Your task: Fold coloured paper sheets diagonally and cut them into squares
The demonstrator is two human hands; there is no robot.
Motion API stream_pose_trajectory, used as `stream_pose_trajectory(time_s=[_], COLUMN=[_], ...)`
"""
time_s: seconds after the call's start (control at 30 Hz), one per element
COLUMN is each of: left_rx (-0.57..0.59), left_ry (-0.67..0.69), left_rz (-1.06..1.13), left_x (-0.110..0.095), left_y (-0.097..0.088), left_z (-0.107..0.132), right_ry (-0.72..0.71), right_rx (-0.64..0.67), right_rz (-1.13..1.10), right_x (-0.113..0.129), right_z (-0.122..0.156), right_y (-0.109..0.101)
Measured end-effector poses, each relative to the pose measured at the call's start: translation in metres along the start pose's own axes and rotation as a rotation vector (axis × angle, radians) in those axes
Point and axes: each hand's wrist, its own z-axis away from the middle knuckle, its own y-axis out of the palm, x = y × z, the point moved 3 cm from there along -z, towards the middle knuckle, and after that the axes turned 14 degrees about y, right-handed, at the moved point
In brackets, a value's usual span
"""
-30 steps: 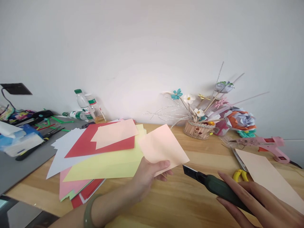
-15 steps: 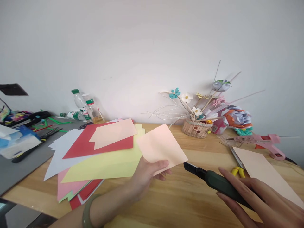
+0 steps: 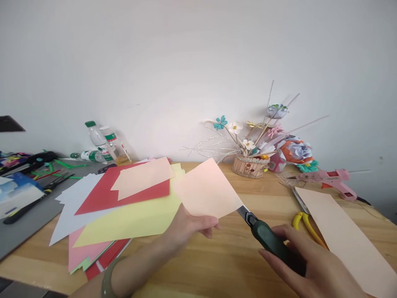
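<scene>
Between the thumb and fingers of my left hand (image 3: 195, 225) is a peach sheet of paper (image 3: 209, 190), held by its lower edge above the table. My right hand (image 3: 307, 256) is wrapped round the dark green handle of a utility knife (image 3: 269, 240). The knife's dark blade lies at the paper's right corner; whether it is between layers or only against the edge I cannot tell. A longer peach strip of paper (image 3: 338, 231) lies to the right of my right hand, partly over yellow-handled scissors (image 3: 305, 219).
Loose red, yellow, white and pink sheets (image 3: 124, 223) pile up on the left of the wooden table (image 3: 198, 269). Plastic bottles (image 3: 108, 145) stand by the wall. Behind are a small wooden basket (image 3: 248, 167) of craft flowers and a pink glue gun (image 3: 335, 180). Pliers lie at far left.
My right hand has brought the knife leftward so its blade meets the paper's corner, and the fingers have closed more firmly round the handle. The view has shifted slightly right.
</scene>
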Motion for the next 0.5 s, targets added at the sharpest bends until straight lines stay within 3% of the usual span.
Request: stream_pose_trajectory(time_s=[0.07, 0.13, 0.33, 0.5], left_rx=[0.075, 0.146, 0.257, 0.329], left_ry=[0.02, 0.028, -0.055, -0.359], left_rz=[-0.011, -0.011, -0.005, -0.141], left_x=[-0.003, -0.008, -0.01, 0.008], left_y=[-0.002, -0.003, -0.004, -0.012], left_z=[0.0, 0.0, 0.0, 0.012], right_ry=[0.065, 0.117, 0.261, 0.325], right_rx=[0.18, 0.265, 0.238, 0.315], right_rz=[-0.074, -0.124, -0.384, -0.468], right_x=[0.006, 0.014, 0.03, 0.019], right_z=[-0.001, 0.0, 0.004, 0.012], right_y=[0.005, 0.008, 0.017, 0.023])
